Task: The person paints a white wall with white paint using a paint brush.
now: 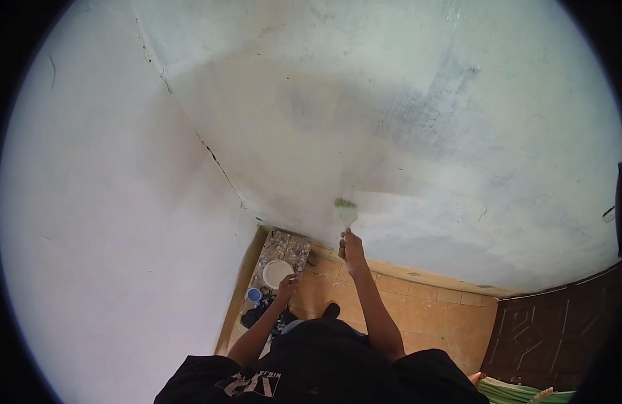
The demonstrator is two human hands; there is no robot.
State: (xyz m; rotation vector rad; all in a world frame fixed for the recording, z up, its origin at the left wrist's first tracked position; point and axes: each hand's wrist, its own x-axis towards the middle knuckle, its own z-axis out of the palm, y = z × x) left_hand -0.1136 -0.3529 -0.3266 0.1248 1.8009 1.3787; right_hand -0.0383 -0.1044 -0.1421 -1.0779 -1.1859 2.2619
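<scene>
My right hand (352,252) is closed around the handle of a wide paintbrush (347,215). Pale paint coats the brush, and its greenish bristles point up at the whitewashed wall (419,182), overlapping its lower part in this view. Lower and to the left, my left hand (288,287) hangs beside a round white tub (278,275) filled with pale stuff. Its fingers are curled, with a small whitish spot at their tips that I cannot make out.
The tub stands on a paint-spattered board (294,248) in the corner, near a blue cup (254,295) and a dark bundle (257,316). Orange tiles (419,306) cover the floor. At right is a dark brown panelled door (553,330); green striped fabric (520,392) lies below it. A crack (213,156) marks the wall corner.
</scene>
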